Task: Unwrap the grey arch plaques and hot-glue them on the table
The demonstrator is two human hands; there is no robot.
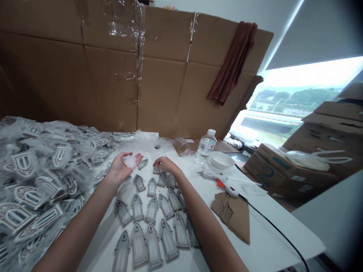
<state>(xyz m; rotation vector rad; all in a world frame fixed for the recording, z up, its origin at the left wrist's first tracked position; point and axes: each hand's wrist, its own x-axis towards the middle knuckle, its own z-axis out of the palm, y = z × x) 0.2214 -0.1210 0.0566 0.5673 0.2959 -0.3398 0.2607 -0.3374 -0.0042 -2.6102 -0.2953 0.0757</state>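
Observation:
My left hand [120,168] is turned palm up, its fingers partly stretched out, holding a small pile of whitish translucent sheets [130,161] under the thumb. To its right, my right hand [165,164] reaches down with fingers bent together over a small grey piece [155,170] at the far end of the rows; what the fingertips grip is hidden. Between and below my forearms lie several grey arched window-shaped frames [152,209] in rows, pointed ends away from me, with pale cloudy panes. A small tilted frame [143,164] lies between the hands.
Plastic-wrapped arched pieces [36,189] heap up on the left. On the right are a clear bottle [206,145], a white bowl [222,160], a glue gun [227,186] with its cord, and a torn cardboard piece [234,217]. A tall cardboard wall [161,90] closes the back.

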